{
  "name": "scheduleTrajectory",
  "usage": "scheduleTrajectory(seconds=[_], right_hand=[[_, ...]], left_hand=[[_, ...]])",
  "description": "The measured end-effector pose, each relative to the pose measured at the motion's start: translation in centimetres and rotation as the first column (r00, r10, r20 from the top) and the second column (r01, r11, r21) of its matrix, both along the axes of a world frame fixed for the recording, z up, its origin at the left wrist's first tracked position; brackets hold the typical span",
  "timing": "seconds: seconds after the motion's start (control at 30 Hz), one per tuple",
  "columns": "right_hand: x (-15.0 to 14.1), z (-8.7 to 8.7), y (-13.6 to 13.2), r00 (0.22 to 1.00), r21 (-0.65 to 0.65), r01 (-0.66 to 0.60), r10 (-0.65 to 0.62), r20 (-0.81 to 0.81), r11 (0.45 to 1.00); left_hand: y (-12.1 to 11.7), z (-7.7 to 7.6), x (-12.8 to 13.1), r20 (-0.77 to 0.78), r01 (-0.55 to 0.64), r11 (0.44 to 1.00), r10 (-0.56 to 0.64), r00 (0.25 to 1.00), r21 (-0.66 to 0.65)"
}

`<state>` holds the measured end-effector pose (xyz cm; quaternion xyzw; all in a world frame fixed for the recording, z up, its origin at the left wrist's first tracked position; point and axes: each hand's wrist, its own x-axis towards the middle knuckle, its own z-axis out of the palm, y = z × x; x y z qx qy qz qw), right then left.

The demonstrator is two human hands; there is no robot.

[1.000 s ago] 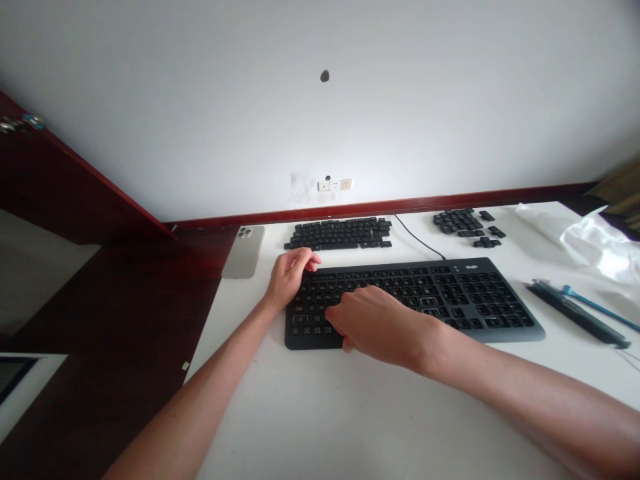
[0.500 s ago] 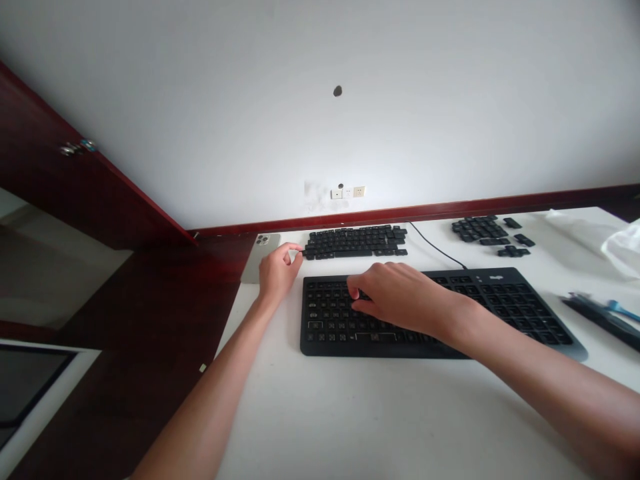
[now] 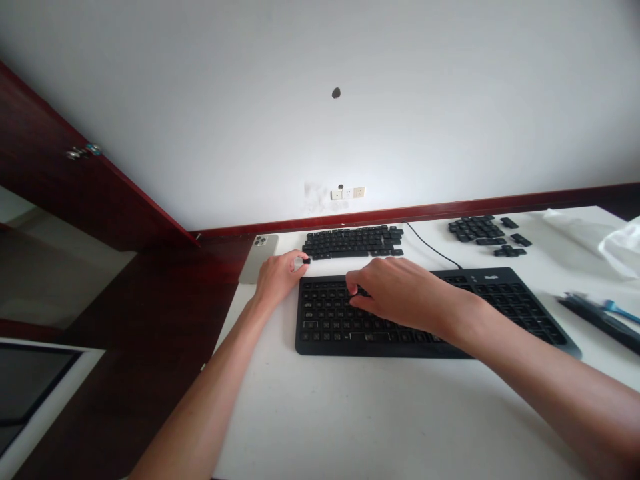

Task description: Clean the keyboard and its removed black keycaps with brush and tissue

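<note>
A black keyboard [image 3: 505, 303] lies across the white table [image 3: 350, 413]. My right hand [image 3: 400, 290] rests on its upper left part, fingers curled down onto the keys. My left hand [image 3: 280, 275] is just off the keyboard's top left corner, pinching a small black keycap [image 3: 306, 261] between thumb and fingers. Behind it lies a row-wise spread of loose black keycaps [image 3: 355, 241], arranged like a keyboard layout.
A second group of loose keycaps [image 3: 483, 231] lies at the back right. A phone [image 3: 259, 259] lies face down at the table's left edge. A black tool and a blue tool [image 3: 600, 317] lie at right, near a white plastic bag [image 3: 623, 247]. The keyboard's cable [image 3: 430, 247] runs back.
My left hand went to the loose keycaps and has drawn one back toward the keyboard's corner. My right hand moved from the lower left keys up to the upper rows.
</note>
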<state>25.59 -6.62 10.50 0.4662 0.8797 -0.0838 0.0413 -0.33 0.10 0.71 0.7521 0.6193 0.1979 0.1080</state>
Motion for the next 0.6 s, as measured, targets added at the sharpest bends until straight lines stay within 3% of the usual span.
scheduleTrajectory(seconds=[0.27, 0.43, 0.5, 0.6], right_hand=[[0.3, -0.1, -0.1, 1.0, 0.023, -0.014, 0.014, -0.013, 1.0], [0.0, -0.5, 0.2, 0.996, 0.038, -0.029, 0.032, -0.087, 0.999], [-0.3, -0.7, 0.5, 0.979, 0.076, -0.027, 0.042, -0.198, 0.997], [-0.7, -1.4, 1.1, 0.932, 0.135, -0.007, 0.056, -0.358, 0.991]], left_hand=[[0.1, -0.2, -0.1, 0.057, 0.021, 0.999, -0.018, 0.998, -0.043], [0.0, 0.0, -0.1, 0.196, 0.047, 0.998, -0.054, 0.979, 0.04], [-0.1, 0.1, 0.2, 0.37, 0.074, 0.993, -0.101, 0.924, 0.087], [-0.4, 0.2, 1.0, 0.611, 0.149, 0.988, -0.139, 0.78, 0.035]])
